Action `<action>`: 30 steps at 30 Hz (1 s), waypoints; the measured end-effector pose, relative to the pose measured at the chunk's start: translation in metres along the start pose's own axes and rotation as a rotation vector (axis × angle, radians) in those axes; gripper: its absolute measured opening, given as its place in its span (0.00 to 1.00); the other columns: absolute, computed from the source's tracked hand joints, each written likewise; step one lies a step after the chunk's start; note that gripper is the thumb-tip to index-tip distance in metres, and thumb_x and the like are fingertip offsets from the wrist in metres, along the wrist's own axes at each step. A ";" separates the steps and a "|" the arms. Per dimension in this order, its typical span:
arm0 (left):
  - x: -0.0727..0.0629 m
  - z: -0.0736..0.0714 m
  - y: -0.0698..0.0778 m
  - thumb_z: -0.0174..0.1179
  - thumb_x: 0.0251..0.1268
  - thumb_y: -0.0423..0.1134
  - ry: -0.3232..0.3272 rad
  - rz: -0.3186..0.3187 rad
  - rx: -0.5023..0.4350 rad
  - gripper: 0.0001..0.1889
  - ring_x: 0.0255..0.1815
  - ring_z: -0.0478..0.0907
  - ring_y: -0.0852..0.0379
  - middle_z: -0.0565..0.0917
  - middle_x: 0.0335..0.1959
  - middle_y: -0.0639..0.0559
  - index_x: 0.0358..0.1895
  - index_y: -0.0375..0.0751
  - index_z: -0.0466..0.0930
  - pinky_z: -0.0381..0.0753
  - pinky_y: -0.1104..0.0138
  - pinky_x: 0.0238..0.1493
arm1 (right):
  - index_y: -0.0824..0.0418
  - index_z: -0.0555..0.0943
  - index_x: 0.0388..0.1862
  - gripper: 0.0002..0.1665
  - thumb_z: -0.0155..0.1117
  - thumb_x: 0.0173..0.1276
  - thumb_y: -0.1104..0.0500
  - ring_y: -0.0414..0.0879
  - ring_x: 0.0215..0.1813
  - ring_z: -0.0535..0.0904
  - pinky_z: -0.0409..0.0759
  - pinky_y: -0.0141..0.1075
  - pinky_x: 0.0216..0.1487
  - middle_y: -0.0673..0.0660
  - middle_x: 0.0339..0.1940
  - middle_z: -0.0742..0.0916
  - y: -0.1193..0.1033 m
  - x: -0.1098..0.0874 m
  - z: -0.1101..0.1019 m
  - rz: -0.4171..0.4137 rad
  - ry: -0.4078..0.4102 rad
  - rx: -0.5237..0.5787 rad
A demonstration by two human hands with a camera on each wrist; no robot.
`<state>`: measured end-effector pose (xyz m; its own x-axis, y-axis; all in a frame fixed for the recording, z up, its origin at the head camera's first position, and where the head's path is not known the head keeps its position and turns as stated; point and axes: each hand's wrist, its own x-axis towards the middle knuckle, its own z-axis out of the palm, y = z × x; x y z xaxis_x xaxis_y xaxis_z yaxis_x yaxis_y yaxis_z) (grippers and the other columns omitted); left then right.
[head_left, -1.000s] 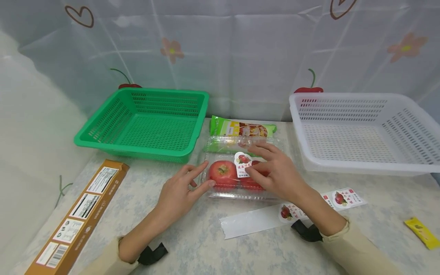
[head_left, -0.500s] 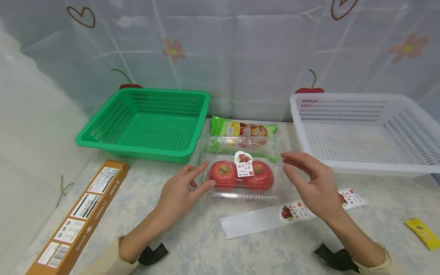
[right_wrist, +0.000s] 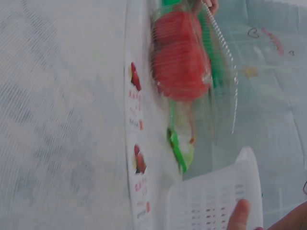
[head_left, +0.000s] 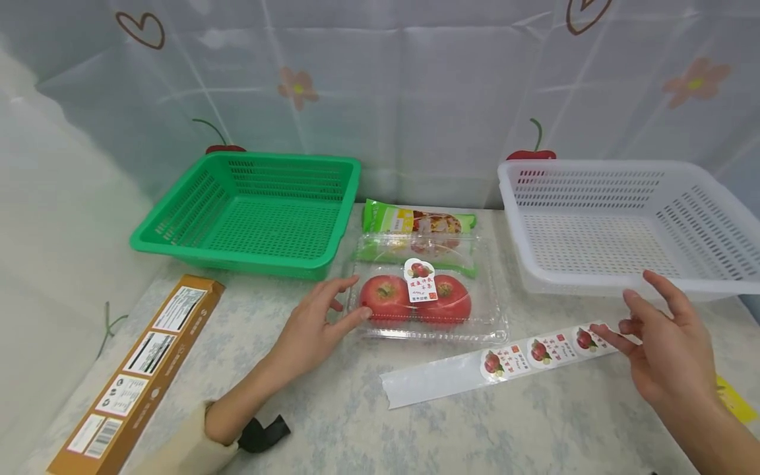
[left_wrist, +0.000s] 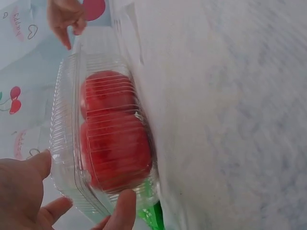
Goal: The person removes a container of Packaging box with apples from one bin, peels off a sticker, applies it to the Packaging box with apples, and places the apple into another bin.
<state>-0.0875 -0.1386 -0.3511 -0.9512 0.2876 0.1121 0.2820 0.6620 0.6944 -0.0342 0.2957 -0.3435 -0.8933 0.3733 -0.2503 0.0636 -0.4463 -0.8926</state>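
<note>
Two red apples (head_left: 442,307) sit side by side in a clear plastic clamshell box (head_left: 489,316), seen in all views. A white label sticker (head_left: 421,280) with a fruit picture is on its lid. My left hand (head_left: 311,326) rests at the box's left side, thumb and fingers spread and touching the plastic; in the left wrist view the fingertips (left_wrist: 125,208) are at the corner. My right hand (head_left: 671,346) hovers with parted fingers near the right end of a sticker strip (head_left: 436,382), holding nothing visible. Several similar stickers remain on that strip.
Behind the box lies a green food packet (head_left: 386,218), partly seen through the clear lid. A green basket (head_left: 285,260) stands back left, a white basket (head_left: 623,284) back right. A long brown carton (head_left: 133,379) lies at left; a yellow sachet (head_left: 733,399) is half hidden at right.
My right hand has left the label on the lid and moved right and toward me, to the far end of the sticker strip. The left hand has stayed by the box.
</note>
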 end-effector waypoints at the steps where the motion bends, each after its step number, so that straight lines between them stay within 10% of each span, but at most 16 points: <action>1: 0.001 0.000 0.000 0.63 0.65 0.60 -0.013 -0.009 -0.021 0.33 0.49 0.77 0.56 0.74 0.63 0.54 0.70 0.52 0.69 0.78 0.60 0.37 | 0.38 0.60 0.77 0.40 0.63 0.72 0.59 0.46 0.42 0.75 0.85 0.43 0.31 0.50 0.59 0.71 0.001 0.003 -0.004 -0.001 0.011 -0.051; 5: 0.005 -0.001 -0.004 0.63 0.66 0.56 -0.097 -0.058 -0.212 0.34 0.59 0.74 0.47 0.67 0.69 0.52 0.72 0.51 0.65 0.82 0.58 0.40 | 0.29 0.42 0.79 0.47 0.58 0.74 0.50 0.56 0.79 0.47 0.83 0.33 0.31 0.51 0.80 0.45 0.002 0.017 -0.011 -0.016 0.044 -0.260; 9: 0.010 0.001 -0.009 0.64 0.68 0.48 -0.211 -0.142 -0.515 0.35 0.70 0.61 0.33 0.54 0.76 0.48 0.74 0.52 0.59 0.85 0.54 0.37 | 0.29 0.34 0.79 0.50 0.57 0.74 0.46 0.54 0.79 0.29 0.73 0.47 0.59 0.47 0.80 0.36 -0.001 0.031 -0.007 -0.048 0.131 -0.346; 12: 0.012 0.003 -0.010 0.63 0.69 0.43 -0.264 -0.185 -0.670 0.37 0.74 0.51 0.32 0.45 0.78 0.49 0.76 0.54 0.54 0.84 0.50 0.37 | 0.30 0.35 0.79 0.52 0.60 0.73 0.49 0.53 0.80 0.35 0.54 0.54 0.65 0.48 0.81 0.40 -0.003 0.039 -0.002 -0.062 0.187 -0.313; 18: 0.014 0.007 -0.004 0.61 0.69 0.34 -0.240 -0.263 -0.854 0.40 0.75 0.52 0.36 0.41 0.79 0.47 0.78 0.57 0.51 0.83 0.47 0.43 | 0.33 0.47 0.77 0.53 0.67 0.67 0.66 0.44 0.69 0.62 0.71 0.41 0.58 0.43 0.71 0.60 -0.002 0.044 0.000 -0.125 0.151 -0.021; 22: 0.014 0.009 0.001 0.59 0.67 0.29 -0.192 -0.323 -0.949 0.39 0.70 0.63 0.39 0.43 0.79 0.41 0.77 0.58 0.53 0.81 0.49 0.49 | 0.34 0.50 0.76 0.51 0.67 0.67 0.66 0.44 0.67 0.64 0.55 0.45 0.69 0.44 0.71 0.61 0.000 0.044 0.001 -0.161 0.164 0.015; 30: 0.014 0.011 0.002 0.55 0.66 0.25 -0.171 -0.347 -1.027 0.39 0.55 0.74 0.46 0.51 0.77 0.40 0.77 0.55 0.55 0.81 0.53 0.47 | 0.36 0.51 0.75 0.50 0.68 0.66 0.66 0.44 0.68 0.65 0.54 0.47 0.69 0.45 0.72 0.59 0.003 0.045 0.002 -0.170 0.205 0.011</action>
<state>-0.0992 -0.1254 -0.3556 -0.9064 0.3418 -0.2484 -0.3116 -0.1437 0.9393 -0.0751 0.3093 -0.3562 -0.7819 0.6001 -0.1691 -0.0853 -0.3716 -0.9245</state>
